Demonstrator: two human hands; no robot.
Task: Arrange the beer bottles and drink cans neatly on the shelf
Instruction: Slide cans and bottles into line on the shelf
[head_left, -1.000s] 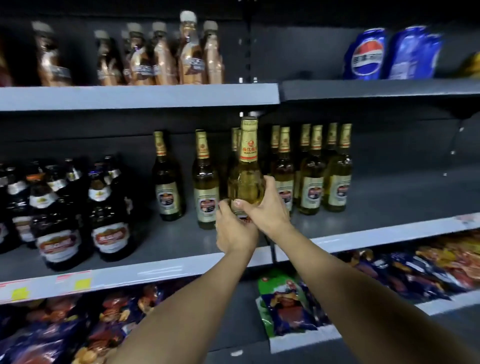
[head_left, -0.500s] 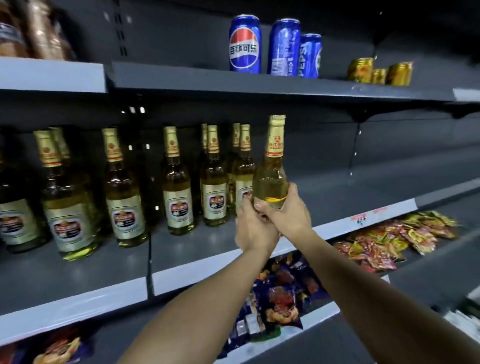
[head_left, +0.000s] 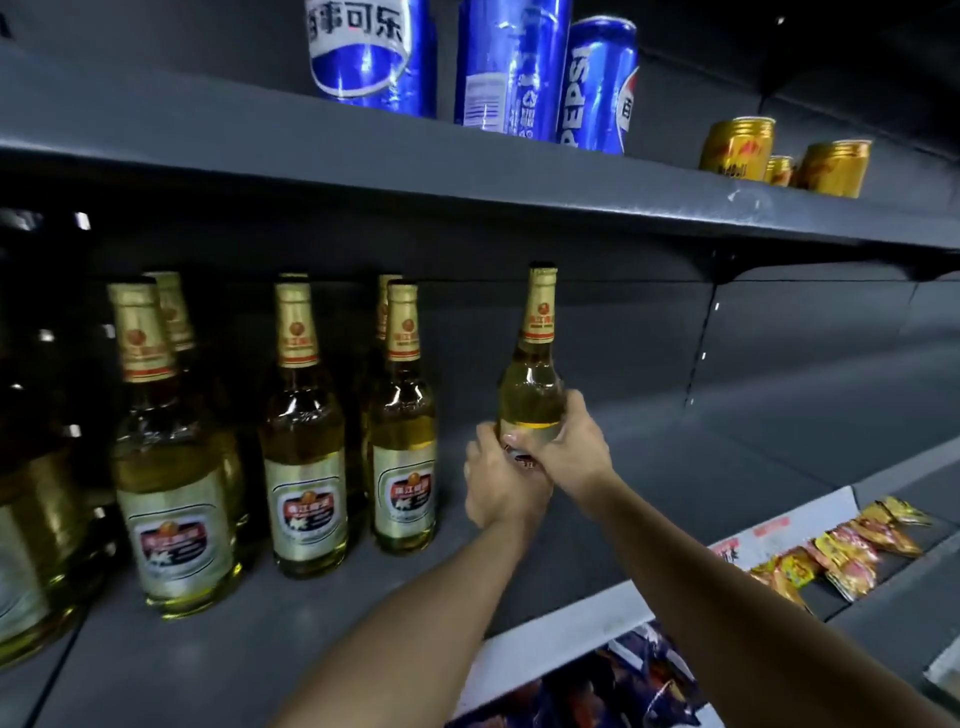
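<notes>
Here both hands closed around one clear glass beer bottle with a gold foil neck (head_left: 531, 395), held upright over the dark grey metal middle shelf (head_left: 675, 467), roughly midway between its back wall and its white front edge. The left hand (head_left: 501, 483) wrapped the bottle's lower body from the near side, fingers curled round it; the right hand (head_left: 563, 447) gripped it just above, thumb and fingers bent across the glass. Whether the bottle's base touched the shelf could not be told — the hands covered it.

Toward the left end of the same shelf stood a row of matching gold-labelled beer bottles (head_left: 402, 441), upright and a few rows deep, the nearest one apart from the held bottle. The stretch of shelf to the right of the hands carried nothing visible.

On the dark grey upper shelf (head_left: 363, 171) three tall blue cola cans (head_left: 597, 88) stood close together near its front edge, and further toward its right end sat three short gold drink cans (head_left: 735, 150) — grouped, well apart from the blue ones.

Below the middle shelf's front edge lay orange and yellow snack packets (head_left: 841, 556) on a lower shelf.
</notes>
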